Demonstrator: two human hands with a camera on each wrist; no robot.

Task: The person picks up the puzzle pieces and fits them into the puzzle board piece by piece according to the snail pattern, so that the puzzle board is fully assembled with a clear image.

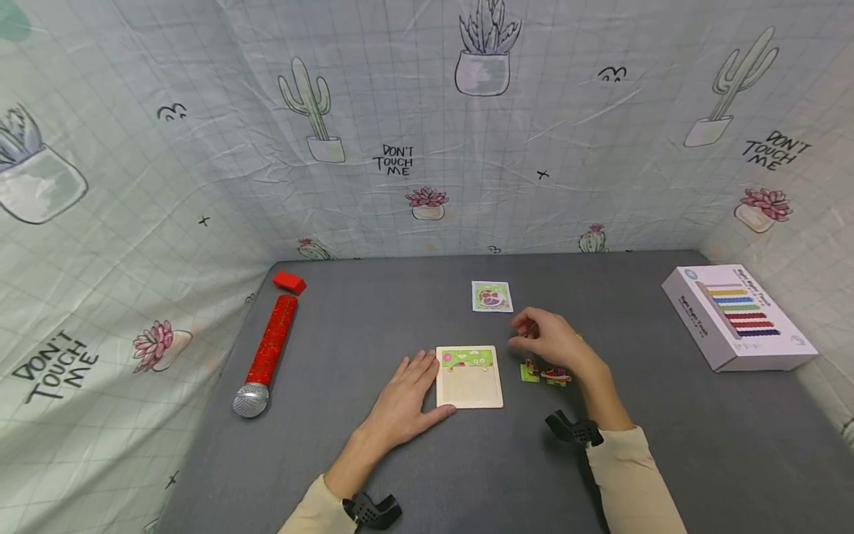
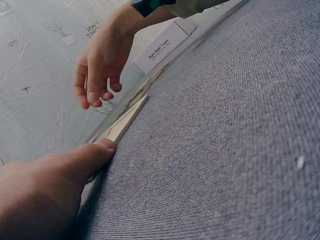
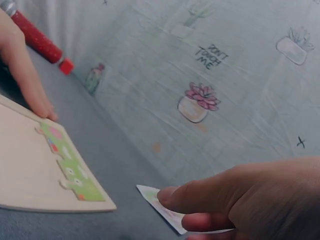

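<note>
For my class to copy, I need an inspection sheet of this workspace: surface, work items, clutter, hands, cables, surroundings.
Surface: dark grey table, textured.
Work items: wooden puzzle board, pictured along its far strip, bare below; loose pieces to its right; picture card beyond it.
Clutter: red microphone and red block at left; white box at right.
Hands: left hand touches the board's left side; right hand hovers near the pieces, fingers loosely bent, nothing seen in them.
Cables: nothing seen.
Surroundings: pale backdrop printed with potted plants and "Don't touch me".
</note>
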